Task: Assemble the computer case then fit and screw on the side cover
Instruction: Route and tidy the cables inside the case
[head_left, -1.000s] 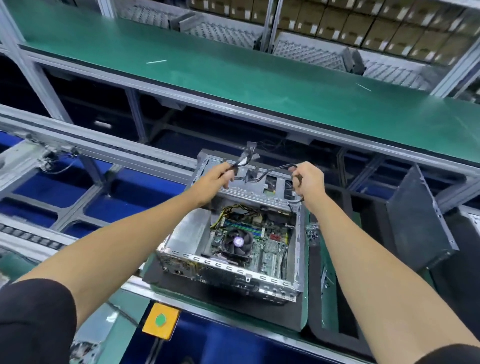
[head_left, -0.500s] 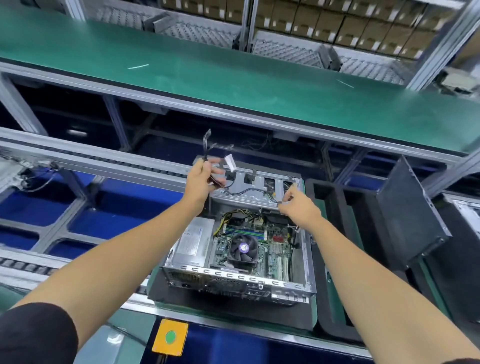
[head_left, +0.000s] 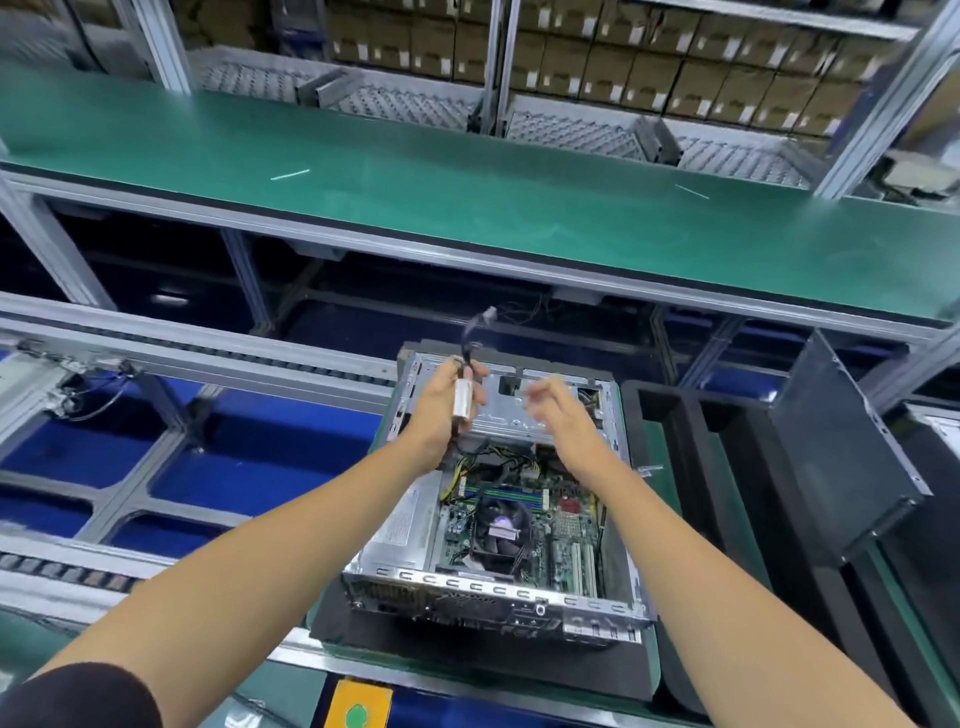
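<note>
- Clearly mid-assembly — left hand (head_left: 441, 410) pinches a cable bundle (head_left: 464, 397) above the computer case (head_left: 498, 499).
- Right hand (head_left: 558, 415), at 3 o'clock, hovers released.
- Side cover (head_left: 847, 447) leans unfitted, unscrewed — far right.

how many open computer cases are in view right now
1 for certain: the open silver metal computer case on the black mat, below both hands. At the far right edge a sliver of another metal unit shows, too cropped to identify. More may be hidden.
</note>
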